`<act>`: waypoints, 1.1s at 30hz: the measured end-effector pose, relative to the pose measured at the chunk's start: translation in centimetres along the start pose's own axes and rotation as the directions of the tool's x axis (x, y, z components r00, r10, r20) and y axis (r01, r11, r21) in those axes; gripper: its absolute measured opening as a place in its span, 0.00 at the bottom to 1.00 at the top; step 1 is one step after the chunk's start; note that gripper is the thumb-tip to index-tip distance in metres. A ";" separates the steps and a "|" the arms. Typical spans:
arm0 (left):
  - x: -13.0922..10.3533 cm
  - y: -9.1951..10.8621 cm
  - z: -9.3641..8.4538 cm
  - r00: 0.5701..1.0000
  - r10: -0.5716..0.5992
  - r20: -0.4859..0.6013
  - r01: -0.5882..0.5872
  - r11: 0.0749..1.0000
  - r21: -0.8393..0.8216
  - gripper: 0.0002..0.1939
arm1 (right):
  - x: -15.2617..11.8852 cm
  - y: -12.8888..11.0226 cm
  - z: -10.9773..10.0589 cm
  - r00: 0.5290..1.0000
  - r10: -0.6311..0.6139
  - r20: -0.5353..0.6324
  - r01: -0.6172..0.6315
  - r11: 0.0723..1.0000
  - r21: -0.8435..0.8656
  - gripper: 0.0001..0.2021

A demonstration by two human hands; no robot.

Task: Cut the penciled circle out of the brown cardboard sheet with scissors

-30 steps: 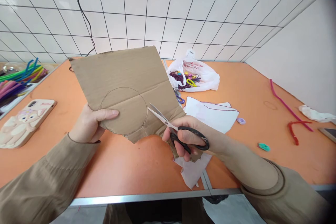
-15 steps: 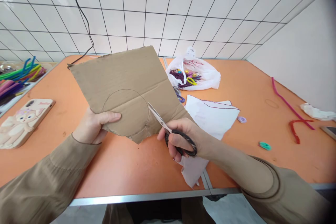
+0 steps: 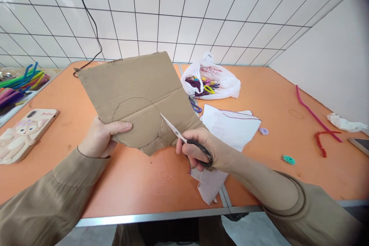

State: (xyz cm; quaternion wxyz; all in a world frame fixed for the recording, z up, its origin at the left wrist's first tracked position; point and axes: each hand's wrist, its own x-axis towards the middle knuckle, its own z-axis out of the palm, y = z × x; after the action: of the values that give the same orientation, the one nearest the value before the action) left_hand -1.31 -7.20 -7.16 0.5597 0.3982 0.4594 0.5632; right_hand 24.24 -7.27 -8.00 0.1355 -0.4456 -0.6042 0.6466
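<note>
My left hand (image 3: 105, 134) grips the lower left edge of a brown cardboard sheet (image 3: 138, 78), thumb on top and fingers underneath. A circle is drawn on the sheet, and its lower right outline is partly cut, with a ragged flap below it. In my right hand (image 3: 198, 148) is a pair of scissors (image 3: 175, 132) with black handles. The blades look closed together, their tip at the right side of the drawn circle. Some of my right fingers are hidden behind the handles.
White cloth pieces (image 3: 227, 123) lie right of the cardboard. Behind them sits a plastic bag (image 3: 225, 82) of yarn and small items. A phone (image 3: 29, 134) in a cartoon case and pipe cleaners (image 3: 23, 80) are at left. Red and pink pipe cleaners (image 3: 314, 113) lie at right.
The scissor blades have closed along the circle's right edge, and the handles have come together. My left hand keeps its hold on the cardboard. The view has shifted slightly.
</note>
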 end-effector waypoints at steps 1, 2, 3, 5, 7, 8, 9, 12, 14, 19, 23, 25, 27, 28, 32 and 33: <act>0.1 0.1 0.0 1.000 0.001 -0.012 0.000 1.000 0.008 0.35 | 0.0 0.1 -0.1 0.999 -0.011 0.040 0.010 1.000 0.023 0.15; 0.2 0.1 -0.1 1.000 0.000 -0.027 0.001 1.000 0.014 0.35 | 0.0 0.3 -0.3 0.994 -0.045 0.098 0.039 0.997 0.059 0.19; 0.3 0.2 -0.1 0.999 -0.001 -0.042 0.001 1.000 0.017 0.35 | 0.0 0.5 -0.5 0.983 -0.094 0.157 0.078 0.991 0.104 0.23; 0.3 0.4 -0.2 0.998 0.003 -0.055 -0.002 1.000 0.020 0.34 | 0.1 0.9 -0.8 0.947 -0.200 0.251 0.150 0.968 0.203 0.31; 0.3 0.6 -0.3 0.999 -0.001 -0.035 0.002 1.000 0.017 0.34 | 0.1 1.1 -1.0 0.947 -0.216 0.236 0.158 0.957 0.243 0.34; 0.3 0.7 -0.3 1.000 -0.008 -0.020 0.008 1.000 0.013 0.35 | 0.1 1.0 -1.1 0.958 -0.202 0.205 0.150 0.958 0.244 0.35; 0.2 0.7 -0.2 1.000 -0.016 -0.006 0.016 1.000 0.009 0.35 | 0.1 0.9 -1.0 0.968 -0.182 0.174 0.139 0.962 0.233 0.35; -0.1 0.8 -0.1 0.999 -0.037 0.022 0.037 0.999 -0.002 0.36 | 0.0 0.3 -0.9 0.981 -0.148 0.128 0.122 0.974 0.189 0.36; -0.2 0.9 0.0 0.999 -0.039 0.033 0.039 0.999 -0.002 0.36 | -0.1 0.1 -0.9 0.982 -0.138 0.130 0.117 0.980 0.160 0.37; -0.2 0.8 0.1 0.998 -0.052 0.020 0.052 0.999 0.001 0.35 | -0.4 0.0 -1.4 0.978 -0.142 0.153 0.126 0.986 0.107 0.35; -0.1 0.7 0.0 0.999 -0.054 0.004 0.054 0.998 0.021 0.32 | -0.5 -0.1 -1.3 0.984 -0.114 0.140 0.100 0.990 0.104 0.34; -0.1 0.6 -0.1 0.999 -0.055 0.000 0.055 0.998 0.032 0.32 | -0.4 -0.2 -1.0 0.991 -0.093 0.097 0.081 0.989 0.120 0.35; 0.0 0.5 -0.1 0.998 -0.066 -0.004 0.066 0.997 0.045 0.31 | -0.3 -0.3 -0.6 0.996 -0.061 0.063 0.053 0.990 0.129 0.35; 0.0 0.5 -0.1 0.997 -0.075 0.000 0.074 0.996 0.051 0.30 | -0.2 -0.3 -0.4 0.997 -0.045 0.058 0.037 0.991 0.128 0.35; -0.1 0.4 -0.3 0.994 -0.100 0.048 0.097 0.994 0.059 0.29 | -0.2 -0.7 0.0 0.998 0.013 0.059 -0.019 0.995 0.097 0.26; -0.1 0.4 -0.3 0.994 -0.095 0.059 0.092 0.994 0.058 0.29 | -0.3 -0.8 0.1 0.998 0.032 0.053 -0.036 0.995 0.089 0.23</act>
State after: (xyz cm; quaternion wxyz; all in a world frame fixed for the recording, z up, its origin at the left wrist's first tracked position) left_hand -1.72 -7.28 -6.87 0.5882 0.4084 0.4754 0.5111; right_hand 24.08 -7.34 -7.20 0.1289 -0.4325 -0.5700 0.6866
